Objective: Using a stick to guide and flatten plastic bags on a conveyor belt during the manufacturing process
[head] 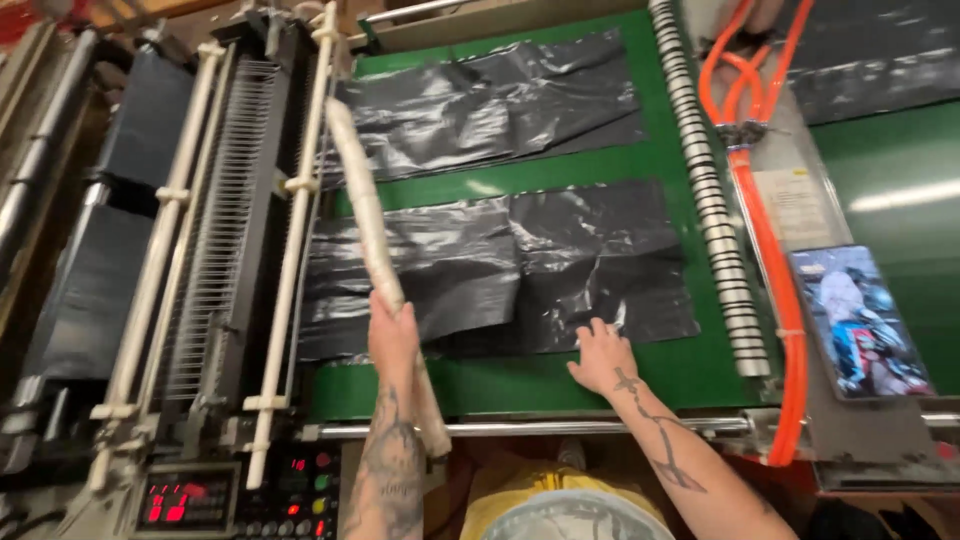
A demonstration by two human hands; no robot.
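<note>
My left hand (392,340) grips a long whitish wrapped stick (363,200) that slants up and away over the left edge of the green table (690,360). My right hand (603,355) lies flat, fingers spread, on the near edge of a stack of black plastic bags (500,265) lying on the green surface. A second stack of black bags (490,100) lies farther back on the same surface.
A bag-making machine with white rollers and a comb-like rack (225,230) stands at left, its control panel (190,497) with red digits near me. Orange hoses (765,250) and a striped coil (715,220) run along the right, beside a phone (858,322) with a lit screen.
</note>
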